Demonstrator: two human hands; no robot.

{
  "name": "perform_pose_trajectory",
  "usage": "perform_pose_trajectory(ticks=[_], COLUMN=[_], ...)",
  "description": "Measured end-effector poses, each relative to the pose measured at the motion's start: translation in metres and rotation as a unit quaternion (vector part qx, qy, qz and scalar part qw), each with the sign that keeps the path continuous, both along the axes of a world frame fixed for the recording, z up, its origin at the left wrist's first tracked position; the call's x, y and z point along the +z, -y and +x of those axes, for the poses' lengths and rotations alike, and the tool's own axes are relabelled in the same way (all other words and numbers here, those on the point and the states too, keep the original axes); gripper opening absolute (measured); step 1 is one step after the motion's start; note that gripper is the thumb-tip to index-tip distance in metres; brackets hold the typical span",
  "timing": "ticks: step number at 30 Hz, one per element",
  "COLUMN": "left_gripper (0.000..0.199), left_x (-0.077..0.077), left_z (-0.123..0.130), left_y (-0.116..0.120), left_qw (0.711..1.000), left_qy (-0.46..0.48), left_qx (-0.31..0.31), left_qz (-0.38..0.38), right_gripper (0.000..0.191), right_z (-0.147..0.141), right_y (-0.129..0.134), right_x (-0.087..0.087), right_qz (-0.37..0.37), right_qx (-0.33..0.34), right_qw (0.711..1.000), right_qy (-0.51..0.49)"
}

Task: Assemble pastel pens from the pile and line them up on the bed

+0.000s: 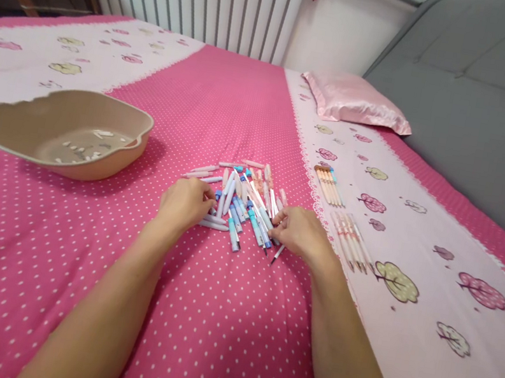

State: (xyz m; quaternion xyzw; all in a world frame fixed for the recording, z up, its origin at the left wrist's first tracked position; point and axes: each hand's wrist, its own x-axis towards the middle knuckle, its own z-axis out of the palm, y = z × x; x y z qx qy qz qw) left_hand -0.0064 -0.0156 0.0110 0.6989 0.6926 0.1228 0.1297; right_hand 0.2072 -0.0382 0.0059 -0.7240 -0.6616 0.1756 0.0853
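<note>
A loose pile of pen parts, with pastel barrels, blue pieces and thin white refills, lies between my hands on the bed. My left hand rests at the pile's left edge, its fingers curled in among the barrels and a dark blue piece near the tips. At the right edge, my right hand has thumb and fingers pinched together by the refills. What either hand grips, if anything, is hidden. A white refill with a dark tip pokes out below my right fingers.
Right of the pile lie a row of peach pens and a row of clear-and-pink pens. A beige basin with small white pieces inside stands at left. Farther back are a pink pillow, a grey headboard and a white radiator.
</note>
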Motion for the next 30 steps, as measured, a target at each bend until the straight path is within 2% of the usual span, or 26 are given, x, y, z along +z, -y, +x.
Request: perform_pose_trajectory(ticks=[6, 9, 12, 14, 17, 21, 24, 30], left_gripper=[0.016, 0.015, 0.019, 0.024, 0.033, 0.033, 0.028, 0.026], left_x=[-0.002, -0.001, 0.002, 0.004, 0.008, 0.011, 0.011, 0.015], left_z=[0.001, 0.002, 0.003, 0.006, 0.014, 0.025, 0.029, 0.021], left_y=[0.001, 0.001, 0.001, 0.002, 0.007, 0.014, 0.016, 0.014], left_qw=[0.999, 0.999, 0.999, 0.993, 0.953, 0.879, 0.850, 0.829], left_qy=[-0.008, -0.005, 0.025, 0.103, 0.278, 0.443, 0.498, 0.543], left_qx=[-0.043, -0.031, -0.015, -0.042, -0.117, -0.178, -0.173, -0.132], left_qz=[-0.022, -0.018, 0.027, 0.045, 0.027, -0.014, -0.018, 0.022], right_gripper=[0.011, 0.011, 0.013, 0.016, 0.021, 0.023, 0.023, 0.023], right_z=[-0.001, 0.001, 0.001, -0.001, -0.010, -0.024, -0.031, -0.033], right_y=[0.002, 0.001, -0.002, -0.004, -0.003, 0.002, 0.005, 0.007], right_x=[0.001, 0.001, -0.001, -0.001, 0.000, 0.003, 0.004, 0.005], right_qz=[0.010, 0.037, 0.090, 0.130, 0.169, 0.174, 0.176, 0.177], right_qx=[0.013, 0.001, 0.001, 0.020, 0.053, 0.089, 0.105, 0.093], right_qw=[1.000, 0.999, 0.990, 0.971, 0.922, 0.880, 0.868, 0.863], right_qy=[-0.007, -0.028, -0.104, -0.202, -0.345, -0.433, -0.452, -0.465])
